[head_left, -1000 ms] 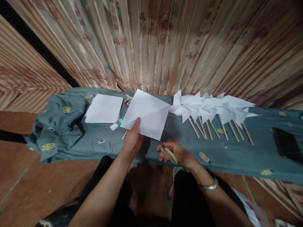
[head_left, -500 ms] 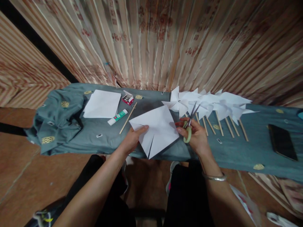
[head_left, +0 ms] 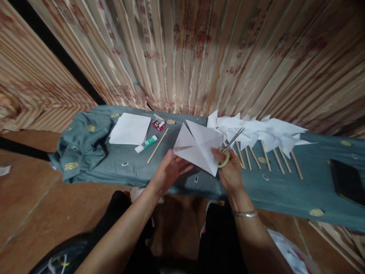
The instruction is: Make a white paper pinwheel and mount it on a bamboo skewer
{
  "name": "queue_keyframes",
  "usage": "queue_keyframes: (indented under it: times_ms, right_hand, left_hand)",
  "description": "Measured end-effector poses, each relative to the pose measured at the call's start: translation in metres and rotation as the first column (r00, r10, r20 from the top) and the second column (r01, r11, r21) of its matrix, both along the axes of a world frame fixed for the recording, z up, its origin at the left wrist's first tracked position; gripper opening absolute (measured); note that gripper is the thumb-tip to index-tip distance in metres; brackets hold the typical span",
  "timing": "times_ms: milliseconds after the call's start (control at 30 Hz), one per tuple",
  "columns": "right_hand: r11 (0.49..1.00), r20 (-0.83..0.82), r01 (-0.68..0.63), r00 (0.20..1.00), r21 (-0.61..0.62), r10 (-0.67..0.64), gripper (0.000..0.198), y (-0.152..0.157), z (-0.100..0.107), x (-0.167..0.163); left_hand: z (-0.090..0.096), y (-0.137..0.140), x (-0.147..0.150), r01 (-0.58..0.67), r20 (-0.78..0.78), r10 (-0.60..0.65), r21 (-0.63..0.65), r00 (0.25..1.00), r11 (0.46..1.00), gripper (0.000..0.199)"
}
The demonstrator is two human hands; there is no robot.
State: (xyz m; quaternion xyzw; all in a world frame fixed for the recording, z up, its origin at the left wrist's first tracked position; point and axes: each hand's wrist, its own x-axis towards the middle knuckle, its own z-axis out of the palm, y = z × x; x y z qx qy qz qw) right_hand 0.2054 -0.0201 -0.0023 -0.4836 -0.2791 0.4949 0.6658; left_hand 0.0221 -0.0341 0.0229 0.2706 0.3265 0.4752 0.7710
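Observation:
A square sheet of white paper point(head_left: 203, 146) is held above the cloth, with slits cut in from its corners. My right hand point(head_left: 231, 171) pinches its right side between thumb and fingers. The same hand holds scissors point(head_left: 224, 159) with pale green handles, their blades pointing up and to the right. My left hand point(head_left: 168, 171) is at the paper's lower left edge, fingers stretched out and apart, not gripping it; whether the fingertips touch the paper I cannot tell.
White paper pinwheels point(head_left: 253, 129) on wooden sticks lie in a row at the right, near a black phone point(head_left: 346, 182). To the left are a paper stack point(head_left: 131, 128), a glue stick point(head_left: 146, 144), a small red box of pins point(head_left: 158, 122) and a loose wooden stick point(head_left: 157, 145).
The paper has been turned, so its slits now face up and left. My left hand has let go of it, and my right hand has moved left and taken hold of its edge.

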Motion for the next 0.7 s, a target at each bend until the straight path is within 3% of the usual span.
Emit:
queue_keyframes:
  times_ms: [167, 267, 367, 467, 567, 700]
  right_hand:
    - [0.999, 0.045, 0.009, 0.999, 0.044, -0.011, 0.03, 0.003, 0.002, -0.018]
    - [1.0, 0.099, -0.017, 0.995, 0.025, 0.015, 0.033, 0.002, 0.0, -0.024]
    - [0.998, 0.206, -0.056, 0.977, -0.015, 0.058, 0.037, -0.001, -0.001, -0.021]
    - [0.98, 0.333, -0.178, 0.922, -0.089, 0.198, 0.043, -0.007, 0.003, -0.012]
    - [0.859, 0.351, -0.47, 0.785, -0.201, 0.511, 0.046, -0.015, 0.006, -0.003]
    - [0.666, 0.288, -0.679, 0.601, -0.308, 0.746, 0.051, -0.024, 0.001, 0.001]
  left_hand:
    - [-0.002, -0.012, 0.024, -0.119, -0.035, 0.123, 0.089, 0.992, 0.989, 0.055]
    - [-0.001, -0.01, 0.037, -0.268, 0.003, 0.268, 0.005, 0.963, 0.963, 0.057]
    - [0.003, -0.001, 0.039, -0.428, -0.01, 0.429, -0.108, 0.903, 0.898, 0.054]
    - [0.011, 0.01, 0.031, -0.507, -0.064, 0.503, -0.152, 0.862, 0.848, 0.046]
    - [0.017, 0.019, 0.018, -0.557, -0.122, 0.544, -0.163, 0.83, 0.814, 0.039]
    - [0.019, 0.025, 0.005, -0.588, -0.154, 0.569, -0.153, 0.808, 0.794, 0.029]
